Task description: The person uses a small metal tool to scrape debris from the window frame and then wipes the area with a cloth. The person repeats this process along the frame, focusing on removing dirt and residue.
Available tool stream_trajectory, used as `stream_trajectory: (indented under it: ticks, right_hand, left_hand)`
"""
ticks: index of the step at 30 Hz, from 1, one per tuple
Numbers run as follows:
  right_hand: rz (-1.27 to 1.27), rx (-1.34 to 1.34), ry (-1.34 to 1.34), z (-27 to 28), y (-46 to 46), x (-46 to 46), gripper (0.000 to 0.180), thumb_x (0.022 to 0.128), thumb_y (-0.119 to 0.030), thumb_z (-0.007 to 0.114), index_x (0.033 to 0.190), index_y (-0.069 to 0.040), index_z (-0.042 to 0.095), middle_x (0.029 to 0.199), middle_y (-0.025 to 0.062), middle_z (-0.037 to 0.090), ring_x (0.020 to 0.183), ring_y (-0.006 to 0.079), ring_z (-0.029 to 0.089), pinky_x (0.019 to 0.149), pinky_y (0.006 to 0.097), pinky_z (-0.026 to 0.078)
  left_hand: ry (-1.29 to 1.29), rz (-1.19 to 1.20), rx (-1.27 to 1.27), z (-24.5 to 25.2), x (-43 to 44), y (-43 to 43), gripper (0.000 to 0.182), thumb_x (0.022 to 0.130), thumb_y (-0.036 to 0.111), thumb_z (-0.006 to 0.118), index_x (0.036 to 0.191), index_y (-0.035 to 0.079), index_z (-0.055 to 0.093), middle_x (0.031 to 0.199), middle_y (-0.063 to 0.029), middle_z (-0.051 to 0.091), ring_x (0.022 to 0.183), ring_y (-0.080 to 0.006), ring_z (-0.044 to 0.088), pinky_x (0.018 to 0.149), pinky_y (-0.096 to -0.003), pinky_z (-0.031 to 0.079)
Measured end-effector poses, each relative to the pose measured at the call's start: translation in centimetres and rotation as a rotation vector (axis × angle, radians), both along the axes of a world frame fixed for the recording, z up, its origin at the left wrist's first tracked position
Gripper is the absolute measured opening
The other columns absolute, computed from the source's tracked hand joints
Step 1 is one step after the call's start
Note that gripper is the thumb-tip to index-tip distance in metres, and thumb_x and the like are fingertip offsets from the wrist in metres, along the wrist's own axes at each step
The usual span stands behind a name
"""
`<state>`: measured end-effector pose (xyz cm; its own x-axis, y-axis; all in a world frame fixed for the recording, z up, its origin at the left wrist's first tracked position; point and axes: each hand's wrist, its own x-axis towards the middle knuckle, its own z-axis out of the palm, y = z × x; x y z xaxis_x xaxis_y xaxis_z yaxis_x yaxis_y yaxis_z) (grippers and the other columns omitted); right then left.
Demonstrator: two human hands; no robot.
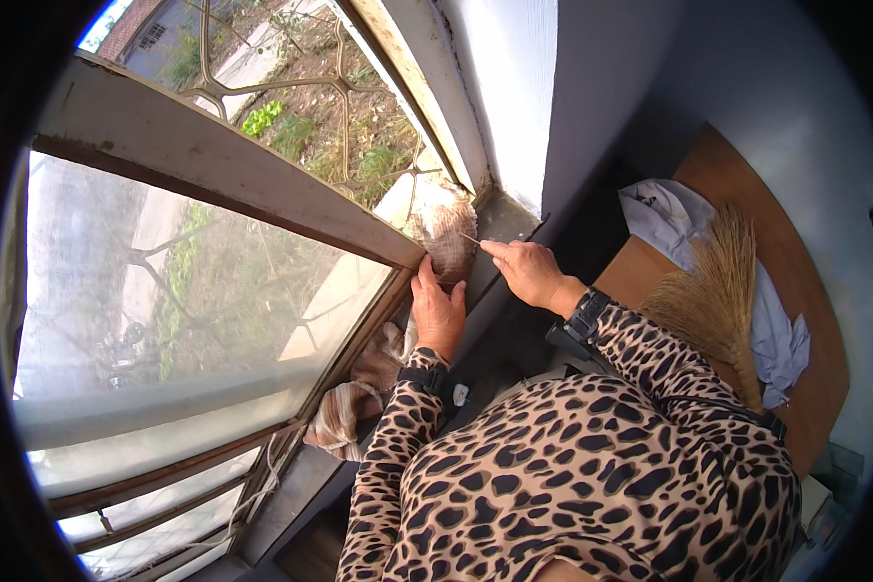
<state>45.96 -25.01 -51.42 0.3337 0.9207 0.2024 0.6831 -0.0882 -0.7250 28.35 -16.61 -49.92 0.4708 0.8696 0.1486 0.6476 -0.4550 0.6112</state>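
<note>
My left hand [438,311] rests its fingertips at the lower corner of a wood-framed glass window sash [400,254], its thumb held apart. Beside it, a ribbed beige cloth [447,236] lies over the window sill [505,218]. Between the fingers of my right hand [527,270] is a thin stick-like tool [470,238], its tip pointing left over the cloth. What the tool is made of is too small to tell. More striped brown-and-white cloth [342,418] hangs bunched along the sill, below my left hand.
A straw hand broom [724,291] and crumpled white plastic bags [669,211] lie on a brown wooden surface [807,327] at right. Metal grille bars [345,84] cross the opening on the left. A white cord [269,469] dangles near the lower panes.
</note>
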Motion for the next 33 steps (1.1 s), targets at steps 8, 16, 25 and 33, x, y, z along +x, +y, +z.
stream_trajectory:
  ticks: [8,16,25,33]
  right_hand:
    - [0.095,0.253,0.039,0.3,-2.8,0.7,0.033,0.092,-0.012,0.064,0.125,-0.014,0.068,0.087,0.0135,0.069,0.078,0.0338,0.068,0.072,0.0407,0.056]
    - [0.091,0.246,0.055,1.9,-3.2,0.0,0.035,0.092,-0.010,0.064,0.126,-0.013,0.067,0.088,0.0133,0.069,0.079,0.0332,0.068,0.070,0.0398,0.056]
    - [-0.019,0.293,-0.077,2.1,0.2,-0.2,0.040,0.095,-0.008,0.059,0.134,-0.013,0.061,0.090,0.0139,0.066,0.079,0.0346,0.066,0.069,0.0412,0.055]
    - [0.020,-0.008,-0.251,1.1,5.3,-0.2,0.041,0.094,-0.010,0.051,0.134,-0.014,0.059,0.085,0.0163,0.065,0.078,0.0409,0.066,0.070,0.0504,0.054]
  left_hand:
    - [-0.554,-0.090,0.053,1.9,-2.9,-1.1,0.016,0.089,0.002,0.067,0.104,0.002,0.064,0.111,-0.0135,0.055,0.105,-0.0275,0.055,0.091,-0.0351,0.046]
    - [-0.657,-0.165,0.111,3.3,-1.1,-1.2,0.022,0.091,0.000,0.064,0.113,0.000,0.063,0.124,-0.0145,0.053,0.115,-0.0269,0.051,0.101,-0.0360,0.042]
    - [-0.440,-0.280,-0.076,1.5,-2.1,-0.7,0.049,0.091,-0.009,0.058,0.138,0.002,0.054,0.152,-0.0163,0.041,0.106,-0.0180,0.067,0.082,-0.0270,0.055]
    - [-0.140,0.159,0.259,-0.8,-7.9,-3.6,0.041,0.083,0.006,0.073,0.124,0.005,0.065,0.123,-0.0150,0.060,0.100,-0.0279,0.064,0.085,-0.0352,0.055]
